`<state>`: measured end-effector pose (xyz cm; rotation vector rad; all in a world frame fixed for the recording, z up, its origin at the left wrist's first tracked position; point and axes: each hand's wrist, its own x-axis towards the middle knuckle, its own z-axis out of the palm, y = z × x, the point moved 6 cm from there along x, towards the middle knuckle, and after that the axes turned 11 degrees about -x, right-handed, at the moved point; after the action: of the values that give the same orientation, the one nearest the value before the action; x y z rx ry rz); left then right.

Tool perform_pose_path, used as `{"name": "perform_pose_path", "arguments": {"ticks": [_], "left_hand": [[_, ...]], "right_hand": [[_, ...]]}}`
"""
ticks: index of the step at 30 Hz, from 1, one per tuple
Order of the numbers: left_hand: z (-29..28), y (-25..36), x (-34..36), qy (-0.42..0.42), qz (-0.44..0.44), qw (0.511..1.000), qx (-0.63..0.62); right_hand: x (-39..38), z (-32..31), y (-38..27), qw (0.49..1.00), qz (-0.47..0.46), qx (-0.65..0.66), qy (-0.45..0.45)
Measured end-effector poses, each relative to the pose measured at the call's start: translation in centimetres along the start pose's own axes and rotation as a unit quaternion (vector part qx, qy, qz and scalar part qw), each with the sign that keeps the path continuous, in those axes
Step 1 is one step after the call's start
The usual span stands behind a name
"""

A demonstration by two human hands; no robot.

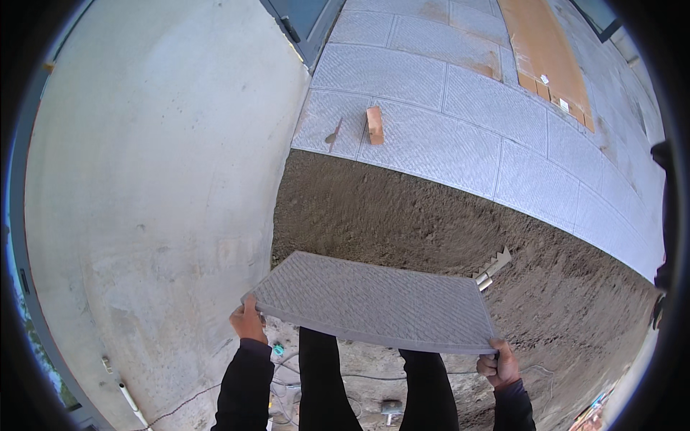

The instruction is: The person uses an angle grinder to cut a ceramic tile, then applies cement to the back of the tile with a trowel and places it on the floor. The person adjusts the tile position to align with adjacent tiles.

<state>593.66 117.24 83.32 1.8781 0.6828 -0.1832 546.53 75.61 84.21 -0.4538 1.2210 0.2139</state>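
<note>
A large grey paving slab (374, 302) with a ribbed top is held up in front of my legs, above a bed of loose brown mortar or soil (388, 205). My left hand (249, 321) grips its near left corner, thumb on top. At the near right corner my right hand (501, 364) is closed round the edge, thumb on the upper face. The slab's underside is hidden. Partly behind its right end, a notched metal tool (494, 267) lies on the bed.
Beyond the bed lie laid grey slabs (431, 147), with an orange brick (374, 126) and a small pointed trowel (334, 135) on them. A plain wall (158, 187) rises at left. Brown boards (546, 57) lie far right. A mallet (391, 408) and cables (284, 366) are near my feet.
</note>
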Motion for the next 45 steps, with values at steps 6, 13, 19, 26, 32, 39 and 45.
{"name": "perform_pose_path", "arguments": {"ticks": [6,13,19,26,32,39,45], "left_hand": [[11.8,6.8,11.3,-0.066,0.056,0.996,-0.004],[22.0,9.2,21.2,-0.113,0.079,0.990,-0.029],[26.5,8.9,26.3,-0.102,0.079,0.992,-0.016],[29.0,8.3,29.5,-0.106,0.081,0.991,-0.009],[30.0,7.9,31.0,-0.098,0.096,0.991,0.002],[31.0,7.8,32.0,-0.095,0.093,0.991,-0.005],[31.8,7.9,31.4,-0.094,0.080,0.992,0.009]], "right_hand": [[9.8,6.4,-3.1,0.997,-0.060,0.034,-0.022],[19.4,11.8,-8.7,0.993,-0.109,0.037,-0.034],[24.4,13.7,-11.8,0.994,-0.084,0.059,-0.037],[28.4,14.1,-13.5,0.994,-0.091,0.053,-0.040],[30.9,14.3,-14.7,0.993,-0.086,0.059,-0.053],[32.4,14.6,-15.6,0.994,-0.082,0.049,-0.051],[33.3,14.5,-16.3,0.993,-0.095,0.057,-0.046]]}}
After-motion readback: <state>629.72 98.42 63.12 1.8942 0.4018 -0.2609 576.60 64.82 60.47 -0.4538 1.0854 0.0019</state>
